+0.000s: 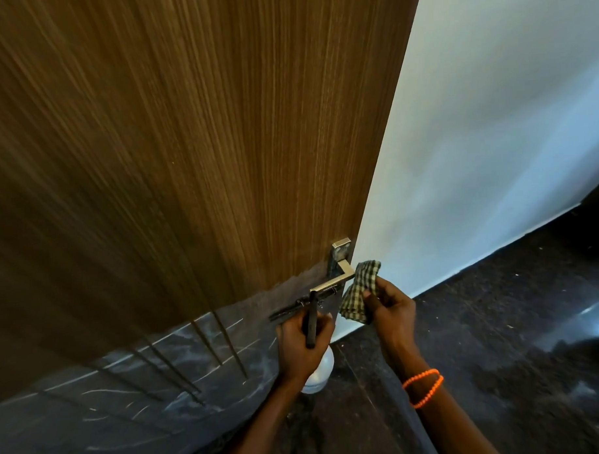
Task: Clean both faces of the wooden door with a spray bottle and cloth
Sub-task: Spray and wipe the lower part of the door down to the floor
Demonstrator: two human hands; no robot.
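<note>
The wooden door [186,146] fills the left and centre of the view, brown grain above and a dark marbled panel [127,396] below. Its metal lever handle [340,276] sits at the door's right edge. My left hand [300,345] grips the spray bottle [318,372] by its black head, just below the handle; the pale bottle body hangs under my fist. My right hand [389,308] pinches a green checked cloth [360,292] that touches the tip of the handle.
A white wall [492,135] stands right of the door edge. Dark speckled floor [498,321] spreads below it. An orange bead bracelet [424,387] circles my right wrist. A dark slide bolt [291,310] lies under the lever.
</note>
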